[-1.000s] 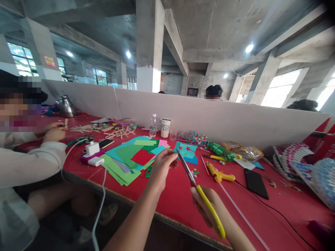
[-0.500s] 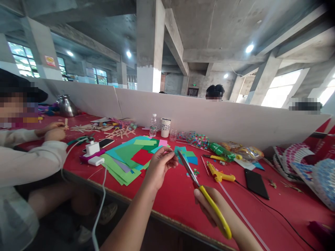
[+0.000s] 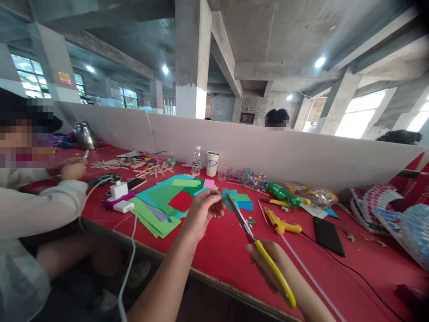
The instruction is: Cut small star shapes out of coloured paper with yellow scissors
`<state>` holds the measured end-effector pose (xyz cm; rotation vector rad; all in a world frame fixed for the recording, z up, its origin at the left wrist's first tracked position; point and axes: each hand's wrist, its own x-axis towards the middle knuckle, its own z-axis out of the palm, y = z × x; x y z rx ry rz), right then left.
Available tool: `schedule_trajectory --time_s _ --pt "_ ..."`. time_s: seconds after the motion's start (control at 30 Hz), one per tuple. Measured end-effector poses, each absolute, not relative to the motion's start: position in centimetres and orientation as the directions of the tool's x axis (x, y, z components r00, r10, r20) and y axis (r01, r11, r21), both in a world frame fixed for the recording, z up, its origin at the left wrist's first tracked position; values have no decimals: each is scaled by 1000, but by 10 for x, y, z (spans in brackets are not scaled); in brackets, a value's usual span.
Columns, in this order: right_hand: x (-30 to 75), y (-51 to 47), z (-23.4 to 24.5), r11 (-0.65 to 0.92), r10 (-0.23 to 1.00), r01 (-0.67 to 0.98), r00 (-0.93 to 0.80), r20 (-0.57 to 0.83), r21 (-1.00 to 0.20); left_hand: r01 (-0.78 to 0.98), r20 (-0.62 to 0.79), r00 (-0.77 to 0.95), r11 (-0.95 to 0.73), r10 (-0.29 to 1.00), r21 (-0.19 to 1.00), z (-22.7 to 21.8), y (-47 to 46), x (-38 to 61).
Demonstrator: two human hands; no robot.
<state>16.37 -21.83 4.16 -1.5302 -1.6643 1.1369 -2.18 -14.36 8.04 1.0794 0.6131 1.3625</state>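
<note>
My left hand (image 3: 205, 212) is raised over the table with thumb and fingers pinched. At its fingertips shows a small piece of blue-green paper (image 3: 225, 202), hard to separate from the sheets behind it. My right hand (image 3: 268, 259) grips yellow-handled scissors (image 3: 241, 219). Their blades point up and left, the tips beside the paper and my left fingers; the blades look nearly together. Past the scissors lie blue and green paper pieces (image 3: 246, 205) and small star sequins (image 3: 250, 221). Left of my left hand, coloured paper sheets (image 3: 164, 197) are spread in a pile.
A yellow glue gun (image 3: 283, 226), a black phone (image 3: 328, 235) and a green bottle (image 3: 284, 194) lie to the right. A clear bottle (image 3: 196, 161) and a paper cup (image 3: 212, 164) stand at the back. Chargers (image 3: 119, 190) are left; a co-worker's hand (image 3: 74, 169) holds a stick.
My left hand has shifted slightly left, and the scissors tips have come slightly down. The co-worker's hands at the left have also moved.
</note>
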Motion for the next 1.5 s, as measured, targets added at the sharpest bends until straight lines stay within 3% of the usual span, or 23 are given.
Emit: schedule_trajectory --time_s 0.17,0.4,0.8,1.03,1.5 --pt "156 -217 36 -8 985 470 -146 -87 -883 -518 212 178 -92 961 850 77 -145 -12" --pt "155 -216 32 -8 988 474 -131 -80 -880 -534 230 35 -176 973 827 76 -144 -6" --pt "161 -227 37 80 975 425 -221 -18 -901 -357 298 4 -277 955 892 77 -144 -7" --pt "162 -226 39 54 974 442 -220 -50 -896 -277 328 26 -309 944 910 79 -148 -6" --pt "169 -220 38 58 966 482 -249 -73 -874 -271 296 16 -281 955 920 81 -148 -3"
